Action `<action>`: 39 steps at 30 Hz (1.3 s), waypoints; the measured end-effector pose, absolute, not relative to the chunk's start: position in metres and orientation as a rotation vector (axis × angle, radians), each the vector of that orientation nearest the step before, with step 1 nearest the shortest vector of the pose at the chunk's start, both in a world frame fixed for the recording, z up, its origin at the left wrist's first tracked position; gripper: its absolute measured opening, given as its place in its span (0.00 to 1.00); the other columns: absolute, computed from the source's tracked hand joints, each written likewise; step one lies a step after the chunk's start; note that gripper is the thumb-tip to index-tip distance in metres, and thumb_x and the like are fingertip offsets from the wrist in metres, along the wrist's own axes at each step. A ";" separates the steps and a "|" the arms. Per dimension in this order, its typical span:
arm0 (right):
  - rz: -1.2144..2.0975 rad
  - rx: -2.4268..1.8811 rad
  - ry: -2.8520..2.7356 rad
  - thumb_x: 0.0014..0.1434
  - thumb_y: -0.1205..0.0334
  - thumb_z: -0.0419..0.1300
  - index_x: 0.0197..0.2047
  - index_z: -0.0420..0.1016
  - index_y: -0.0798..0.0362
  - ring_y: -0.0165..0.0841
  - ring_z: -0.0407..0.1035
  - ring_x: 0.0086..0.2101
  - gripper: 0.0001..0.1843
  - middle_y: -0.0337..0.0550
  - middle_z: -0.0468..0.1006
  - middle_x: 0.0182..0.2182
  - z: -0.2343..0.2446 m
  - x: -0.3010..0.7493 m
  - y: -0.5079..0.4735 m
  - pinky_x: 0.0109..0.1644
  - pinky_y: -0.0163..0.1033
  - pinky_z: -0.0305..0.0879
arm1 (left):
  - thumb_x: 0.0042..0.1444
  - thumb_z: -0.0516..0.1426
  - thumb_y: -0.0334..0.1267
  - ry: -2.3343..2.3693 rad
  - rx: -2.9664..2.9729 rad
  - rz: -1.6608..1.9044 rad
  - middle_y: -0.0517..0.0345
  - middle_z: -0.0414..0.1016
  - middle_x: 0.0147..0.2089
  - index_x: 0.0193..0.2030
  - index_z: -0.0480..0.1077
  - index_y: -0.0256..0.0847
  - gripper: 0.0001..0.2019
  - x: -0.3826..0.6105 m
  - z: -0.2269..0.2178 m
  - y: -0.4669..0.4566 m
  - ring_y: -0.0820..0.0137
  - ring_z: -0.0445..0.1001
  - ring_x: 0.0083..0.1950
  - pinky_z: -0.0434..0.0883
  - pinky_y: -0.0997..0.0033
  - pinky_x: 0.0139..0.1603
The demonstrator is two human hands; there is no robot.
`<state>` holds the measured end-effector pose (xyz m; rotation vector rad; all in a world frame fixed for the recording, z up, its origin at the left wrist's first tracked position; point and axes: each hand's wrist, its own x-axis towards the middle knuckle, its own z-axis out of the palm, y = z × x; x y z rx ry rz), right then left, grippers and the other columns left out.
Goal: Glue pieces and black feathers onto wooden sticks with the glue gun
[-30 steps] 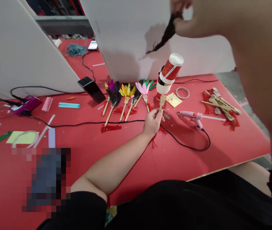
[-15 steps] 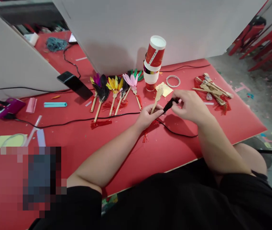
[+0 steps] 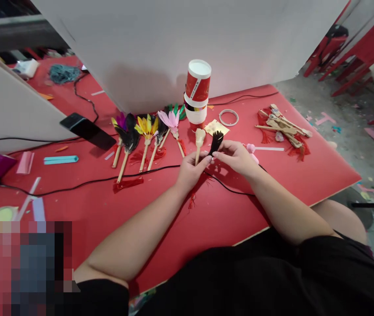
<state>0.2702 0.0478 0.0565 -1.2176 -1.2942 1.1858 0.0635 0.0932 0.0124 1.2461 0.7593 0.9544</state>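
Note:
My left hand is closed around a wooden stick with a wider, pale head that points up and away from me. A red tassel hangs beneath that hand. My right hand pinches the base of a small bunch of black feathers, which stands upright just right of the stick's head. Fingertips of both hands nearly meet at the base of the feathers. Beside my right hand lies a pink object, partly hidden by the wrist.
Finished feather sticks with red tassels lie to the left. Stacked cups, a tape roll and yellow paper are behind my hands. Bare wooden sticks are piled right. A phone leans at left; a black cable crosses the table.
My right hand has come lower and closer to my left. The black feathers went from slanting to upright beside the stick's head. The pink object now shows. The whole view has shifted slightly.

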 end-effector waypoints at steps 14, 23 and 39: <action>0.701 -1.148 -1.224 0.68 0.46 0.86 0.50 0.81 0.42 0.40 0.82 0.40 0.22 0.41 0.82 0.40 0.083 0.300 0.043 0.44 0.48 0.90 | 0.89 0.58 0.65 0.752 1.671 0.755 0.56 0.91 0.38 0.65 0.88 0.43 0.28 0.057 0.011 0.079 0.65 0.90 0.40 0.86 0.64 0.51; 0.649 -1.209 -1.363 0.71 0.51 0.85 0.50 0.86 0.44 0.40 0.80 0.37 0.15 0.43 0.84 0.39 0.082 0.309 0.042 0.42 0.49 0.88 | 0.90 0.57 0.55 0.760 1.770 0.715 0.58 0.92 0.39 0.67 0.89 0.43 0.23 0.054 0.009 0.076 0.69 0.90 0.34 0.85 0.67 0.46; 0.496 -1.326 -1.432 0.71 0.52 0.83 0.50 0.86 0.45 0.41 0.80 0.37 0.13 0.43 0.85 0.39 0.085 0.304 0.040 0.46 0.52 0.86 | 0.90 0.57 0.52 0.762 1.878 0.701 0.57 0.92 0.38 0.67 0.91 0.44 0.23 0.053 0.017 0.071 0.67 0.93 0.37 0.85 0.67 0.48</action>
